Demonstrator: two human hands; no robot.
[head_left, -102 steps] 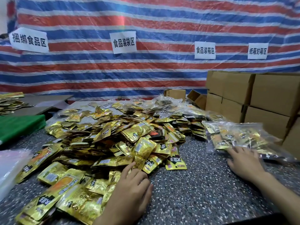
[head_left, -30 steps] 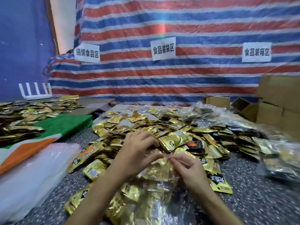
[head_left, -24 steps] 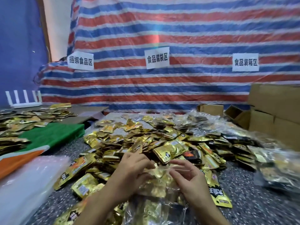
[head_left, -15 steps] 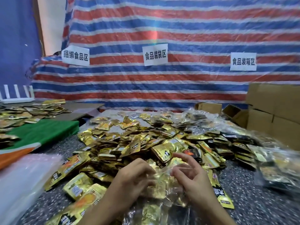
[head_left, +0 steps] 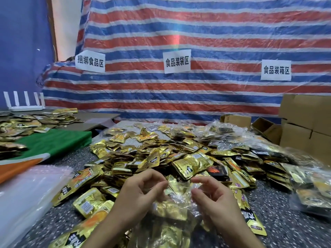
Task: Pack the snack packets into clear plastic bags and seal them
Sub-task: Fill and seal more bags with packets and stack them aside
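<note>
A clear plastic bag [head_left: 176, 203] holding gold snack packets stands between my hands near the table's front edge. My left hand [head_left: 141, 196] pinches the bag's top edge on the left side with curled fingers. My right hand [head_left: 213, 197] pinches the same top edge on the right. Behind them a large heap of loose gold snack packets [head_left: 161, 154] covers the speckled table [head_left: 286, 221].
Filled clear bags [head_left: 308, 183] lie at the right, cardboard boxes [head_left: 304, 122] behind them. A stack of clear plastic bags [head_left: 26, 197] lies at the left beside a green and orange cloth [head_left: 48, 145] and more packets [head_left: 21, 122]. A striped tarp with paper signs hangs behind.
Both hands came together on a filled clear bag at the front. Their fingers have shifted along its top edge. The view has tilted up slightly.
</note>
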